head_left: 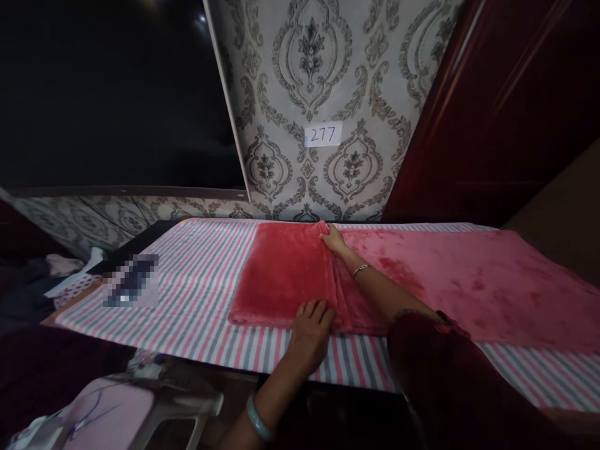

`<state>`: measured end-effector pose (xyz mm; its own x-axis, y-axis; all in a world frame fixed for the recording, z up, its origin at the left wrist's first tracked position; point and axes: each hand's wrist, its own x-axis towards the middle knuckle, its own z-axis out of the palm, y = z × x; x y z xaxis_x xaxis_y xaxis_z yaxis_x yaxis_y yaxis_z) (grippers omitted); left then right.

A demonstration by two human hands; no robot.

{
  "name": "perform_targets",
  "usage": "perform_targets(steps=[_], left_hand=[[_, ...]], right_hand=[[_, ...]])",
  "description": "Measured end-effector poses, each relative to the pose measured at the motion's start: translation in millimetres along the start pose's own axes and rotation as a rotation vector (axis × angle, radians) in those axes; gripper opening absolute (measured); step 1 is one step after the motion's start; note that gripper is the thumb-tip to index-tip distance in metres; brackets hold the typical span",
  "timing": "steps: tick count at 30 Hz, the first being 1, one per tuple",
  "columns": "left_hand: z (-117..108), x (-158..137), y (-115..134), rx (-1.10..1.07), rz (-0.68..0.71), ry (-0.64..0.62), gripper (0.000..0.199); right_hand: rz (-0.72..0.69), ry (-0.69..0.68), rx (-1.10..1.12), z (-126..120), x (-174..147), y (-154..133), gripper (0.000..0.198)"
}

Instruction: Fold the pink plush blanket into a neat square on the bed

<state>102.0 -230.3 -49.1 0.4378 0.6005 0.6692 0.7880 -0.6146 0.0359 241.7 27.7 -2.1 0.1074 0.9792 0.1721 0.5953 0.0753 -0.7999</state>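
A red plush blanket (285, 275) lies lengthwise on a striped cloth (201, 275), its left end doubled over into a smooth, squarish panel. To the right, the blanket spreads out flatter and paler, with darker patches in its nap. My right hand (334, 240) reaches across and grips the far corner of the folded panel's right edge. At the near end of that same edge, my left hand (312, 331) has its fingers curled on the blanket; the thumb is hidden. Narrow creases run between the hands.
A large dark screen (117, 94) hangs at the upper left. A paper marked 277 (323, 134) is on the patterned wall. Dark red glossy panelling (492, 112) stands at right. A pixelated patch covers something on the cloth's left. A pink-topped stool (112, 412) is below.
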Motion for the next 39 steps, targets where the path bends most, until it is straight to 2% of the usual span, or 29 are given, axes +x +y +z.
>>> perform_targets(steps=[4,9,13,19,24,27,30,35,39], left_hand=[[-1,1,-1,-0.026,0.011,0.025,0.035],[1,3,-2,-0.015,0.018,0.056,0.032],[6,2,-3,-0.003,0.032,0.05,0.032],[8,1,-4,-0.004,0.035,-0.047,0.04],[10,0,-5,-0.019,0.066,-0.074,0.041],[9,0,-2,-0.01,0.068,-0.033,0.039],[6,1,2,0.0,0.041,-0.023,0.035],[-1,5,9,0.026,0.001,-0.095,0.026],[-8,8,12,0.034,0.014,-0.147,0.023]], right_hand=[[-0.033,-0.012,-0.102,-12,-29,-1,0.053],[0.017,-0.036,-0.275,-30,-70,5,0.03],[0.054,-0.072,-0.347,-35,-90,2,0.036],[-0.009,-0.033,-0.357,-29,-102,-2,0.016],[0.031,-0.008,-0.358,-31,-102,7,0.013],[0.028,-0.011,-0.349,-33,-105,10,0.015],[0.009,-0.013,-0.355,-35,-114,14,0.024],[-0.101,0.018,-0.443,-34,-130,25,0.031],[-0.12,0.042,-0.377,-34,-135,30,0.03]])
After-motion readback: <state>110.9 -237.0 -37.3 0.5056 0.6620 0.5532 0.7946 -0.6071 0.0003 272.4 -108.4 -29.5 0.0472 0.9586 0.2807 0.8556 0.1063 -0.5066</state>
